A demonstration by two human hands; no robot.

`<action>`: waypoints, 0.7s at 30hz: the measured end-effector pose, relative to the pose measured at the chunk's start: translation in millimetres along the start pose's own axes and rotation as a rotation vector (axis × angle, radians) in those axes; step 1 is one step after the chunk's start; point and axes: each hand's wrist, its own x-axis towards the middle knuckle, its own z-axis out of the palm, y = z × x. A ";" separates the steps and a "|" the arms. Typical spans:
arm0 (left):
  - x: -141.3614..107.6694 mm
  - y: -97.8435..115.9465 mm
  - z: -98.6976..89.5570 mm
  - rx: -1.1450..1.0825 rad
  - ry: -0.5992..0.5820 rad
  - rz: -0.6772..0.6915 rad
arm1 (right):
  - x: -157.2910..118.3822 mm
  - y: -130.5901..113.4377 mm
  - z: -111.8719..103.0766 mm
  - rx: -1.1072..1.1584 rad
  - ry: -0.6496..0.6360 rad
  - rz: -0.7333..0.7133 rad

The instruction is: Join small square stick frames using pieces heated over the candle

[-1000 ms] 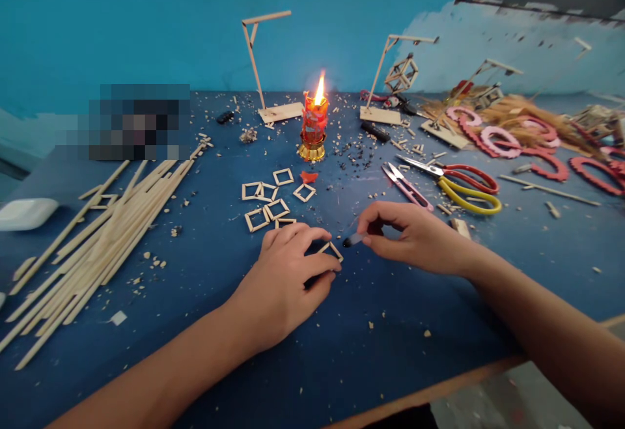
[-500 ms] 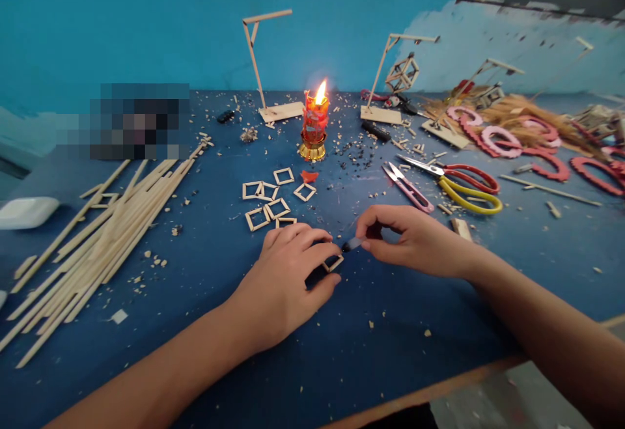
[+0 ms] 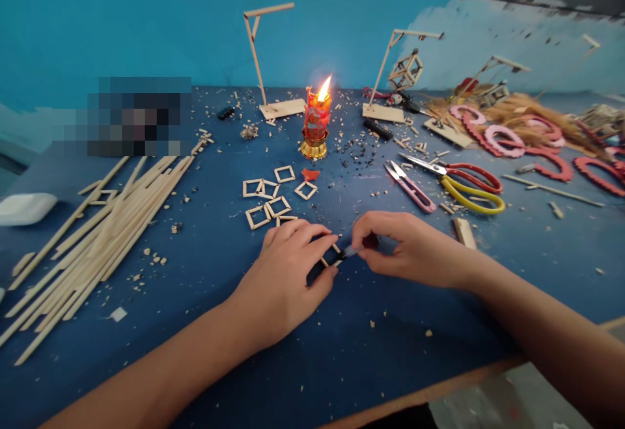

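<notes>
My left hand (image 3: pixel 295 273) rests on the blue table, its thumb and fingers closed about a small square wooden frame (image 3: pixel 330 258). From the right, my right hand (image 3: pixel 405 247) pinches a short strip (image 3: pixel 348 252), pale and translucent with a blackened tip. That dark tip touches the right-hand corner of the frame. Beyond my left hand lie several more little square stick frames (image 3: pixel 278 206), one partly covered by my fingers. A lit red candle (image 3: pixel 317 116) on a gold base burns behind them.
Bamboo sticks (image 3: pixel 112 234) lie in a bundle at left. Thread snips (image 3: pixel 410 187) and scissors (image 3: pixel 469 185) with red and yellow handles lie at right. Wooden stands (image 3: pixel 283 109) rise near the wall. Pink rings (image 3: pixel 502 139) lie far right; scraps litter the table (image 3: pixel 273 377).
My right hand has drawn slightly left and down, bringing the strip's dark tip onto the frame's corner. My left fingers have shifted a little, so more of the frame shows.
</notes>
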 end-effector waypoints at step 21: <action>2.7 5.2 1.6 0.010 -0.002 -0.092 | 1.6 -1.6 2.4 -0.093 -0.026 0.003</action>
